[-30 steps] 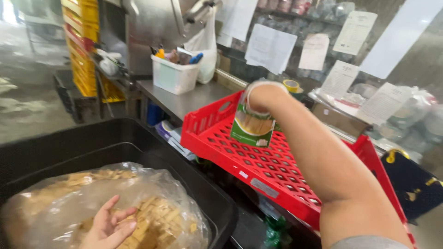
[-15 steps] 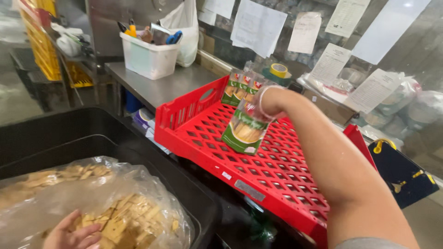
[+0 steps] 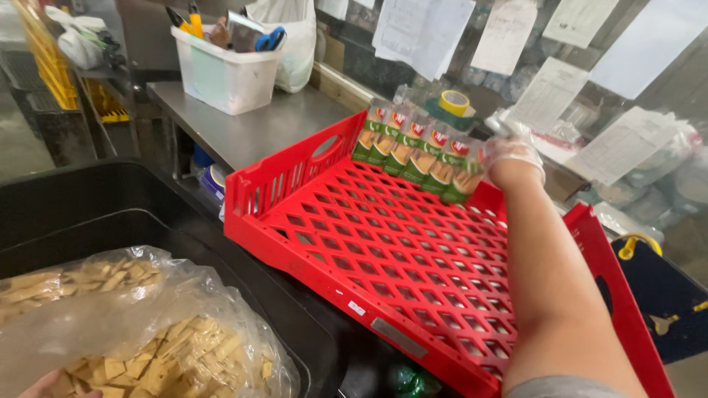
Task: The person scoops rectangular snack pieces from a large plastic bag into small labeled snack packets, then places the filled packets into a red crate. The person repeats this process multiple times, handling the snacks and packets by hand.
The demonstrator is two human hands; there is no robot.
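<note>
Right hand (image 3: 514, 151), in a thin clear glove, grips the last of 5 snack packets (image 3: 464, 173) standing in a row against the far wall of the red crate (image 3: 383, 250). Left hand (image 3: 44, 385) barely shows at the picture's bottom edge, left of the crate, beside a clear bag of crackers (image 3: 147, 346); whether it is open or closed I cannot tell.

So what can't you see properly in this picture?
Head view:
- Left hand: cut off by the bottom edge, only fingertips show, so its grip can't be told.
- Right hand: gloved, fingers hidden behind the end packet.
- Crackers: hazy through the crinkled clear bag.
- Yellow tape roll: lower part hidden by the packets.
</note>
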